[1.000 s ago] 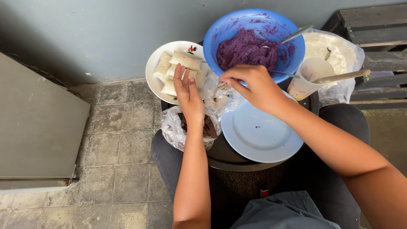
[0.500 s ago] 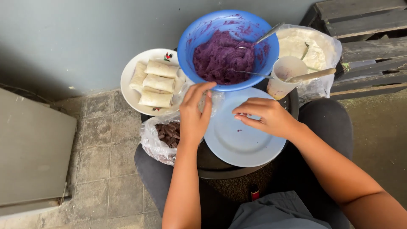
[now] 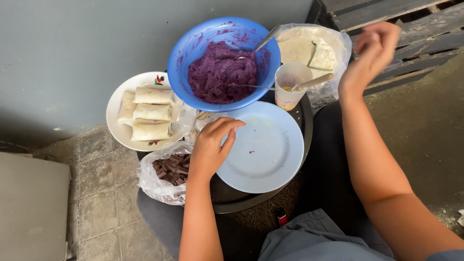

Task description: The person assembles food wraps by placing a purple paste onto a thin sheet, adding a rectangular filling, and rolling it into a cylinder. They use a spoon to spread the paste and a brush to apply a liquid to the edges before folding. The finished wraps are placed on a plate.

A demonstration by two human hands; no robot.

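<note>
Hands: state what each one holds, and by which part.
Left hand holds nothing; its fingertips rest at the pale blue plate's rim. Right hand is raised, blurred; nothing visible in it.

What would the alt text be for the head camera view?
The left hand rests at the rim of an empty light blue plate while the right hand lifts toward stacked wrappers. Around them: a blue bowl of purple mash, rolled wraps, bagged chocolate pieces.

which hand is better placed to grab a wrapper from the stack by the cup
Probably the right hand: it hovers raised beside the pale wrappers, empty. The left hand rests at the light blue plate's edge, farther away.
</note>
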